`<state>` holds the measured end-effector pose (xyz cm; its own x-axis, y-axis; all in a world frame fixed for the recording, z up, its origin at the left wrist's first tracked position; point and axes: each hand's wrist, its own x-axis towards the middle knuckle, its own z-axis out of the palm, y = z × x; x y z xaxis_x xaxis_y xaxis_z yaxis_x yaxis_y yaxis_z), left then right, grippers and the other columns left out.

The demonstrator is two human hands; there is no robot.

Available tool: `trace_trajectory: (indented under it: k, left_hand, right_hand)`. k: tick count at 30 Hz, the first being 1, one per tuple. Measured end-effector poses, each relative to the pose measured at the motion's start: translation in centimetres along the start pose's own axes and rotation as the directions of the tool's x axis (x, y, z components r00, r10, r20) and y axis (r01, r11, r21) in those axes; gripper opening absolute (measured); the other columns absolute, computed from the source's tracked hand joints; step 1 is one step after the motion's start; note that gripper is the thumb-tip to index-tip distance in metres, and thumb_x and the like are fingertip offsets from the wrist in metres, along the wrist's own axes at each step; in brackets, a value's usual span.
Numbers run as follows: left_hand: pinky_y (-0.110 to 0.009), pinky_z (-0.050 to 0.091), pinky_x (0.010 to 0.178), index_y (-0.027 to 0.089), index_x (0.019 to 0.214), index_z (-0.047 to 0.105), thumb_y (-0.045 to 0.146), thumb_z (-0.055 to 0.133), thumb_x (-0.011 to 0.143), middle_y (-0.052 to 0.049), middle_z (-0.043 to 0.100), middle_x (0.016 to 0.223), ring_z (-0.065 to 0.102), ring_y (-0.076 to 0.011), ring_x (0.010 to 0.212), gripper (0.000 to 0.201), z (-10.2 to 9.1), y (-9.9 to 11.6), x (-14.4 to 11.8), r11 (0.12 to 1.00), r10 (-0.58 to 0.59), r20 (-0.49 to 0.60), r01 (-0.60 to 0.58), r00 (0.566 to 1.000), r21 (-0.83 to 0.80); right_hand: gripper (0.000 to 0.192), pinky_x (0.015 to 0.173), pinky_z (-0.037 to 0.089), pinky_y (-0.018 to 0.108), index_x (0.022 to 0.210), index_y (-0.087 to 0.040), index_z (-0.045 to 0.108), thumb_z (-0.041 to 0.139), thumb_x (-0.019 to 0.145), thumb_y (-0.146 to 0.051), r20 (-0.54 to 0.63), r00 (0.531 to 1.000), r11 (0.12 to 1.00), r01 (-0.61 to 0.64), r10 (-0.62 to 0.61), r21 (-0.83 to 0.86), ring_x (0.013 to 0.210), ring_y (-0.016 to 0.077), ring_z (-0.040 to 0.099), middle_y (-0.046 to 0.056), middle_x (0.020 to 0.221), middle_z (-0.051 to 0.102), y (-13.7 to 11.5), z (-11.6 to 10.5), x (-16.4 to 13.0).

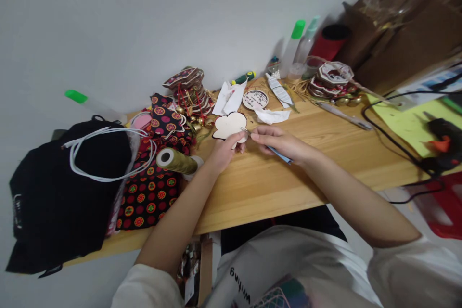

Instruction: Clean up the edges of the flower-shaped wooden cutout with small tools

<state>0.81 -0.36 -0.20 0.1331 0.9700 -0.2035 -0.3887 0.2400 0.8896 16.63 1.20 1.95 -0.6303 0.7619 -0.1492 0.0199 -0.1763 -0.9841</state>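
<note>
Between thumb and fingers, my left hand (228, 151) grips the lower edge of a pale cloud-shaped cutout (228, 126) with a dark border. My right hand (272, 140) is closed around slim blue tweezers (277, 154). Their metal tip reaches the right side of the cutout, close to my left thumb; whether it touches is too small to tell. Just beyond the cutout lie a round printed wooden disc (255, 100), crumpled white paper (230, 98) and another torn white piece (272, 116).
To the left are a thread spool (176, 161), patterned cloth (149, 202), a white cable (108, 178) and a black bag (68, 197). Stacked ornaments with bells (193, 91) stand at the back. On the right are a pen (344, 116), a glue gun (442, 142) and its black cord.
</note>
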Motion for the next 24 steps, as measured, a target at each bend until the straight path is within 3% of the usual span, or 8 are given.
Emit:
trace_trajectory:
  k: [24]
  left_hand:
    - [-0.021,0.036,0.045,0.015,0.062,0.054,0.025,0.066,0.065,0.004,0.051,0.050,0.046,-0.0066,0.045,0.016,0.02,-0.07,0.01,0.999,0.004,-0.001,-0.004,1.000,0.035]
  right_hand:
    - [0.028,0.042,0.018,0.022,0.072,-0.014,0.050,0.055,0.080,-0.040,-0.001,1.000,1.000,-0.008,0.008,0.000,0.039,0.0038,0.029,-0.008,0.043,0.039,-0.30,0.04,-0.16]
